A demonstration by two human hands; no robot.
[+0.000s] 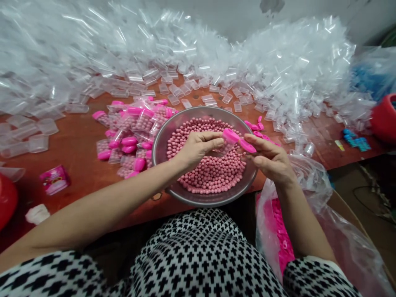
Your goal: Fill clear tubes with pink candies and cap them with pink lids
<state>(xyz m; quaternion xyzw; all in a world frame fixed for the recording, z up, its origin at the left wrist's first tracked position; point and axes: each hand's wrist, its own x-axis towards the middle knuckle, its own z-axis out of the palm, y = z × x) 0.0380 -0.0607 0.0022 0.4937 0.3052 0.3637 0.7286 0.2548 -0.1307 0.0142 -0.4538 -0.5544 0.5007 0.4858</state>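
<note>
My left hand (199, 149) pinches a small clear plastic container (227, 147) over the bowl. A bright pink flip cap (230, 135) sits at the container's top, with its lid part (247, 145) swung out to the right. My right hand (274, 159) has its fingertips at that lid part, thumb below and fingers above. Beneath both hands, the round metal bowl (159, 165) holds many pink beads (213, 177). Left of the bowl lies a heap of bead-filled containers with pink caps (133, 123). How full the held container is, I cannot tell.
Clear containers (173, 41) are piled along the back of the red-brown table (83, 144). Loose pink caps (260, 128) lie right of the bowl. A plastic bag (318, 181) with pink pieces (281, 231) is by my right arm. At left is a pink packet (55, 180).
</note>
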